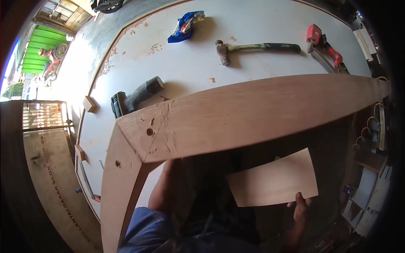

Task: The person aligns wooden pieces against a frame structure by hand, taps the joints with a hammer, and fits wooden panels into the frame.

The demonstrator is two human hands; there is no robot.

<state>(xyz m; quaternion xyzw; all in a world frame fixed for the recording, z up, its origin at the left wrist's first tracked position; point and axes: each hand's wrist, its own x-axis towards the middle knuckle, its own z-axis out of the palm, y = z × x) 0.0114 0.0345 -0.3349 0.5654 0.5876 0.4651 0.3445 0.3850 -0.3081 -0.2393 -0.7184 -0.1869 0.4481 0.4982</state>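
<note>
A reddish-brown wooden frame (pixel 253 109) crosses in front of me, its long curved piece meeting a second piece at a mitred corner. Dark holes and pale smears of filler mark the wood around that joint. My right hand (pixel 300 205) is closed on the lower edge of a thin tan rectangular sheet (pixel 274 179), thumb on top; whether it is sandpaper or thin wood I cannot tell. The sheet is below the curved piece, apart from it in the picture. My left forearm goes up behind the frame near the corner, which hides my left hand.
On the white worktable (pixel 168 63) lie a hammer (pixel 257 47), a red nail gun (pixel 314 36), a crumpled blue packet (pixel 184 27) and a black cordless tool (pixel 141 95). Small wooden blocks (pixel 89 104) sit along its left edge. A coiled hose (pixel 366 128) hangs at the right.
</note>
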